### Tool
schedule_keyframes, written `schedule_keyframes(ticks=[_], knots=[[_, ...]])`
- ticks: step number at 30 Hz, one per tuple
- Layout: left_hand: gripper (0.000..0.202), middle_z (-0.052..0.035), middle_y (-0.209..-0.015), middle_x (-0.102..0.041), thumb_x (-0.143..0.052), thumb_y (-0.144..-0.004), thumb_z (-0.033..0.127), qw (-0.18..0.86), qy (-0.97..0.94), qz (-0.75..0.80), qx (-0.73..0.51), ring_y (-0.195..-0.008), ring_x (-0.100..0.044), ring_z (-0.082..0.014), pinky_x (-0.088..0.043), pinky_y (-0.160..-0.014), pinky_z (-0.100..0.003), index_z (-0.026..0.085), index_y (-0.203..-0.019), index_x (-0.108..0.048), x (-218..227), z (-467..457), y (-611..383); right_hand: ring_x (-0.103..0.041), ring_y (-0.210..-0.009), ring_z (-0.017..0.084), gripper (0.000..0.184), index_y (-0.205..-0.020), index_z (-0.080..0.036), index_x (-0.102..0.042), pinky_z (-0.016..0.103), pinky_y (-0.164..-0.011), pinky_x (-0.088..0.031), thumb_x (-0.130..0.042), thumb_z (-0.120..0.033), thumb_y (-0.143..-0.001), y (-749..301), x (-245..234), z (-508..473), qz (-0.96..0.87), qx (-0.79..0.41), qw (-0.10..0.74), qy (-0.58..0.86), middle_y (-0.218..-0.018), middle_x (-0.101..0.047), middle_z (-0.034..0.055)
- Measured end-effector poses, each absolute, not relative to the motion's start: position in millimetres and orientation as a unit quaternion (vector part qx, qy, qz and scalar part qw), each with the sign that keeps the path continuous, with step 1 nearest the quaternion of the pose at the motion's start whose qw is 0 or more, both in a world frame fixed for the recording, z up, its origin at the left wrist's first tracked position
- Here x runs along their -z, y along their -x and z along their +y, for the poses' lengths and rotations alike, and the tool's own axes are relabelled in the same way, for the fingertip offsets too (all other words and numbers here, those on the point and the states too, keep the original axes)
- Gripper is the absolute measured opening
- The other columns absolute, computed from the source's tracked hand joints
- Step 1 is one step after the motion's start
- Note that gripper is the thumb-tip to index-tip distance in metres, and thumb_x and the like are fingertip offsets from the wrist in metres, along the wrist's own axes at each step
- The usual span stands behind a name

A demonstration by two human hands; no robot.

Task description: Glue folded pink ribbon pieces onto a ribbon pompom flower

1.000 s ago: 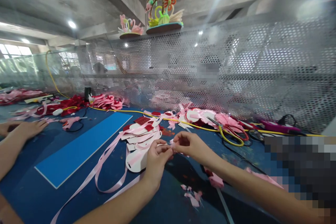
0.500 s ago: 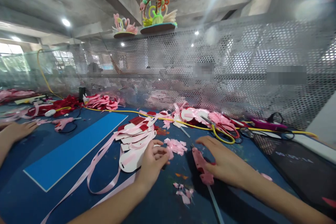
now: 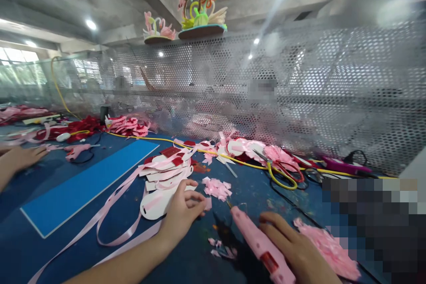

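Note:
Between its thumb and fingertips, my left hand [image 3: 183,206] pinches a small piece of pink ribbon [image 3: 208,204]. My right hand [image 3: 293,242] is closed around a pink glue gun [image 3: 254,235], whose nozzle points up and left toward that piece. A small heap of cut pink ribbon pieces [image 3: 217,188] lies on the table just beyond my left fingertips. Left of this hand is a stack of white card shapes [image 3: 156,202] with pink ribbon over them. Pink scraps [image 3: 221,248] lie below, between both hands.
A long blue board [image 3: 89,186] lies at left, near another person's hand [image 3: 25,158] and a second glue gun [image 3: 77,151]. Yellow-handled scissors [image 3: 282,182] and a yellow cable [image 3: 246,159] are at the back, before a perforated metal screen [image 3: 213,84]. Pink ruffled material [image 3: 328,246] sits at right.
My right hand has drawn nearer with the glue gun, its nozzle now turned toward my left hand. The ribbon piece in my left fingers now shows. Pink ruffled material has appeared at right.

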State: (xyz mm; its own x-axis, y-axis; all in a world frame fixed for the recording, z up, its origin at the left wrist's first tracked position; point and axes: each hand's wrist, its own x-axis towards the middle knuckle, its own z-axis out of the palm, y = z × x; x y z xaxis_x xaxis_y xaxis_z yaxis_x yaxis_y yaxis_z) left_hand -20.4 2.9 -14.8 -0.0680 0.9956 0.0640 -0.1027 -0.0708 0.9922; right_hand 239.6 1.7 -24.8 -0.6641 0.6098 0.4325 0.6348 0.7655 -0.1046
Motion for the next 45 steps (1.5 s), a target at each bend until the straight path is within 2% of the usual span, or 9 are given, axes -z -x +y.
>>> schedule_keyframes(ticks=[7, 13, 17, 24, 40, 43, 45], knots=[[0.042, 0.0037, -0.072, -0.061, -0.064, -0.070, 0.018, 0.494, -0.509, 0.467, -0.528, -0.057, -0.059, -0.0100, -0.048, -0.054, -0.021, 0.021, -0.100, -0.035, 10.7, -2.1, 18.5, -0.062, -0.076, 0.018, 0.014, -0.089, -0.022, -0.052, 0.029, -0.061, -0.050, -0.043, -0.018, -0.079, -232.7, 24.5, -6.4, -0.931, -0.030, 0.202, 0.301, -0.101, -0.056, 0.0116], [0.043, 0.0013, -0.076, -0.063, -0.065, -0.072, 0.021, 0.487, -0.547, 0.456, -0.506, -0.059, -0.060, -0.0102, -0.045, -0.053, -0.019, 0.021, -0.104, -0.035, 9.3, -6.4, 19.4, -0.060, -0.068, 0.018, 0.017, -0.082, -0.020, -0.053, 0.031, -0.058, -0.050, -0.037, -0.015, -0.081, -226.1, 17.1, -8.8, -0.936, -0.039, 0.176, 0.302, -0.092, -0.058, 0.0104], [0.043, 0.0011, -0.078, -0.064, -0.065, -0.073, 0.020, 0.488, -0.555, 0.451, -0.501, -0.059, -0.061, -0.0095, -0.045, -0.053, -0.018, 0.022, -0.105, -0.036, 11.5, -6.4, 19.9, -0.057, -0.063, 0.018, 0.017, -0.081, -0.020, -0.051, 0.031, -0.054, -0.048, -0.035, -0.014, -0.080, -225.9, 19.8, -8.0, -0.935, -0.028, 0.192, 0.297, -0.089, -0.057, 0.0105], [0.043, 0.0006, -0.080, -0.064, -0.064, -0.074, 0.019, 0.496, -0.558, 0.446, -0.494, -0.060, -0.062, -0.0110, -0.044, -0.052, -0.019, 0.024, -0.106, -0.035, 12.4, -4.4, 19.9, -0.057, -0.058, 0.017, 0.019, -0.076, -0.020, -0.051, 0.027, -0.050, -0.046, -0.036, -0.008, -0.075, -222.0, 6.3, -10.2, -0.941, 0.007, 0.165, 0.296, -0.082, -0.058, 0.0090], [0.047, 0.0018, -0.074, -0.064, -0.066, -0.068, 0.015, 0.503, -0.526, 0.460, -0.509, -0.052, -0.056, -0.0082, -0.041, -0.048, -0.018, 0.021, -0.102, -0.035, 4.5, -5.2, 18.0, -0.051, -0.053, 0.013, 0.022, -0.072, -0.021, -0.049, 0.024, -0.048, -0.040, -0.037, -0.003, -0.075, -221.1, 10.9, -11.3, -0.941, 0.059, 0.166, 0.289, -0.075, -0.054, 0.0037], [0.047, 0.0023, -0.072, -0.064, -0.067, -0.068, 0.016, 0.511, -0.514, 0.451, -0.522, -0.055, -0.061, -0.0108, -0.042, -0.047, -0.018, 0.021, -0.101, -0.034, 4.2, -4.2, 18.9, -0.055, -0.056, 0.013, 0.022, -0.074, -0.020, -0.050, 0.024, -0.050, -0.042, -0.039, -0.002, -0.072, -225.8, 15.3, -4.8, -0.929, 0.070, 0.157, 0.327, -0.079, -0.056, 0.0039], [0.047, 0.0026, -0.072, -0.064, -0.067, -0.069, 0.018, 0.513, -0.508, 0.442, -0.532, -0.057, -0.063, -0.0125, -0.042, -0.047, -0.018, 0.021, -0.101, -0.033, 5.0, -3.3, 19.9, -0.059, -0.065, 0.016, 0.022, -0.083, -0.019, -0.053, 0.025, -0.054, -0.046, -0.041, -0.005, -0.071, -231.0, 16.5, 2.7, -0.906, 0.083, 0.166, 0.380, -0.087, -0.057, 0.0065]])
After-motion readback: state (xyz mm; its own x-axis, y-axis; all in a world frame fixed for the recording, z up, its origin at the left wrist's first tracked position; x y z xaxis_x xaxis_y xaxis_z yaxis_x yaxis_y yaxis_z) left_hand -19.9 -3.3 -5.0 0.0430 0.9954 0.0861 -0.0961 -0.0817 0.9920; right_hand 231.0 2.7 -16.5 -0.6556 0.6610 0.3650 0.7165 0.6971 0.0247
